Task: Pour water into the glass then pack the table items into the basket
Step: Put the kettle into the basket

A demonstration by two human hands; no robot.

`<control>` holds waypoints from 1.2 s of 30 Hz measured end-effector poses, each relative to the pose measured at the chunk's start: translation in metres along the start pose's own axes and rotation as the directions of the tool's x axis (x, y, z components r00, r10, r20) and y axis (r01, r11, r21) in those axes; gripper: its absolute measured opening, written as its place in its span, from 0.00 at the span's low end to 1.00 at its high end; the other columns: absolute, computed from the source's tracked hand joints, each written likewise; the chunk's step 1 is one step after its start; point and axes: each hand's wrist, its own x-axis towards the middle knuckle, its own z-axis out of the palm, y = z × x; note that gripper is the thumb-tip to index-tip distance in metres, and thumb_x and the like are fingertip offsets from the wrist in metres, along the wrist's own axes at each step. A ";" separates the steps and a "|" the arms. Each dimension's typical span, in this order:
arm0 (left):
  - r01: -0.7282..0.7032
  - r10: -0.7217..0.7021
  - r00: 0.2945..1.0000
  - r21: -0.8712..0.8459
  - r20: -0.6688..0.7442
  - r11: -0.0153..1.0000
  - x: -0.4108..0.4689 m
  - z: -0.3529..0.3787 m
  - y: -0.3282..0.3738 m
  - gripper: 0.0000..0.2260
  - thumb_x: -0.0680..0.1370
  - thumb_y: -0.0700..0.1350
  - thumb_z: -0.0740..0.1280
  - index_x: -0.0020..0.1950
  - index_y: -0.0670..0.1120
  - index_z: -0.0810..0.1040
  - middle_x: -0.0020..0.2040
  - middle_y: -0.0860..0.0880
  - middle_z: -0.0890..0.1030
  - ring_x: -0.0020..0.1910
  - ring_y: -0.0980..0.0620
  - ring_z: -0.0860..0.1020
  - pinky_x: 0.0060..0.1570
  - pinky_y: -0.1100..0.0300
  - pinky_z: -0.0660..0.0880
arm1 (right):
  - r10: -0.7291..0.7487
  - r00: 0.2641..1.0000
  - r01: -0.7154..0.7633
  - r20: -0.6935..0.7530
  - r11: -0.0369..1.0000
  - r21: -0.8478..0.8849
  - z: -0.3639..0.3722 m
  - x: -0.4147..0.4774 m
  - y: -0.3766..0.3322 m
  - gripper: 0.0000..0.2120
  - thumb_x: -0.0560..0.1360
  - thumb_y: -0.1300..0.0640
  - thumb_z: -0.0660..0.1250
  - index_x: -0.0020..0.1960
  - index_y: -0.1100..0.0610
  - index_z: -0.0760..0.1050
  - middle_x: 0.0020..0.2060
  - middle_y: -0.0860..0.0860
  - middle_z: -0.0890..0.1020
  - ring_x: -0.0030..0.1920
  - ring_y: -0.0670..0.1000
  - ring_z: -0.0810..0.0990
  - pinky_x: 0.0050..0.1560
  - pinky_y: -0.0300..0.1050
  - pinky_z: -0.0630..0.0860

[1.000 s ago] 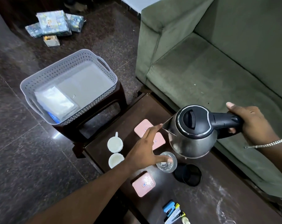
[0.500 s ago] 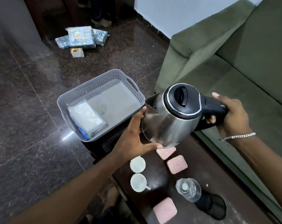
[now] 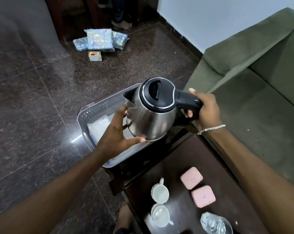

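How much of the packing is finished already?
The glass looks filled, so pouring seems done. Right hand grips the kettle handle, left hand steadies it over the basket. Two cups and two pink boxes wait on the table.

I see a shiny steel kettle (image 3: pixel 149 122) with matt black plastic lid, a perforated grey plastic basket (image 3: pixel 99 108), glossy stone floor (image 3: pixel 33 98).

Shiny silver kettle (image 3: pixel 149 122) with a black lid, grey basket (image 3: pixel 99 108) full of little holes, two pink boxes (image 3: pixel 191 178) (white cups (image 3: pixel 159 193) beside them), green sofa (image 3: pixel 254 92)
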 end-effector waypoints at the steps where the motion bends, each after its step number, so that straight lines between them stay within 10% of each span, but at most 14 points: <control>1: 0.019 -0.019 1.000 -0.014 -0.002 1.000 0.002 -0.003 -0.006 0.51 0.65 0.57 0.85 0.80 0.59 0.57 0.75 0.56 0.69 0.75 0.57 0.69 0.63 0.71 0.74 | -0.004 1.000 0.004 0.012 1.000 -0.006 0.006 0.006 0.007 0.26 0.74 0.48 0.68 0.22 0.63 0.72 0.15 0.58 0.69 0.18 0.56 0.66 0.25 0.44 0.66; 9: 0.120 -0.120 0.993 0.009 0.005 0.993 0.016 -0.012 -0.053 0.53 0.66 0.52 0.85 0.82 0.55 0.54 0.74 0.53 0.67 0.73 0.51 0.69 0.65 0.55 0.78 | 0.053 0.998 -0.053 0.026 0.998 -0.023 0.031 0.040 0.052 0.21 0.70 0.50 0.68 0.22 0.61 0.74 0.15 0.56 0.70 0.17 0.53 0.66 0.23 0.40 0.64; 26: 0.245 -0.245 0.969 0.015 -0.009 0.969 0.022 -0.003 -0.071 0.50 0.68 0.47 0.83 0.80 0.58 0.55 0.74 0.58 0.68 0.72 0.66 0.69 0.67 0.52 0.78 | 0.079 0.993 -0.075 0.089 0.996 -0.057 0.036 0.058 0.078 0.22 0.72 0.54 0.65 0.20 0.61 0.72 0.15 0.57 0.69 0.18 0.54 0.67 0.25 0.43 0.67; 30: 0.257 -0.257 0.966 0.026 -0.002 0.966 0.022 -0.002 -0.070 0.50 0.68 0.48 0.83 0.80 0.59 0.55 0.74 0.57 0.67 0.72 0.61 0.71 0.66 0.49 0.79 | 0.093 0.994 -0.090 0.064 0.995 -0.038 0.032 0.058 0.082 0.25 0.69 0.52 0.66 0.27 0.74 0.70 0.16 0.58 0.69 0.19 0.55 0.66 0.25 0.46 0.65; 36: 0.280 -0.281 0.960 0.118 -0.005 0.953 0.018 -0.007 -0.077 0.51 0.68 0.52 0.83 0.80 0.62 0.53 0.77 0.55 0.67 0.70 0.56 0.75 0.64 0.44 0.79 | 0.094 0.995 -0.089 0.036 0.989 -0.120 0.027 0.054 0.083 0.25 0.76 0.52 0.67 0.27 0.68 0.76 0.20 0.60 0.76 0.24 0.56 0.73 0.30 0.46 0.69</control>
